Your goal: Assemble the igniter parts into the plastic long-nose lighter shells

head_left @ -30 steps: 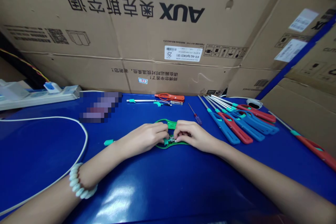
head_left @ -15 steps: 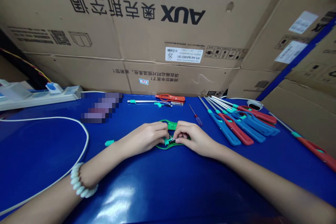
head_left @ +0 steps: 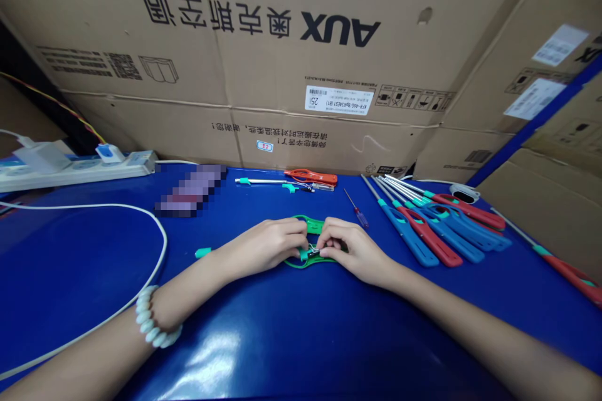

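Currently handled: the near green casing half [head_left: 307,264] is laid on the blue table [head_left: 282,332].
Left hand [head_left: 276,242]: bent fingers are pressed together at the casing half's left; anything pinched is hidden.
Right hand [head_left: 352,248]: thumb and forefinger are closed at its black part [head_left: 312,255]; whether that is gripped cannot be told.
Since one second ago: everything is shifted slightly rightward in view; both hands are kept there.

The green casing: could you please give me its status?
Left hand, right hand: fingers at open green casing. White wires exposed. Screwdriver lies beyond, out of the way.
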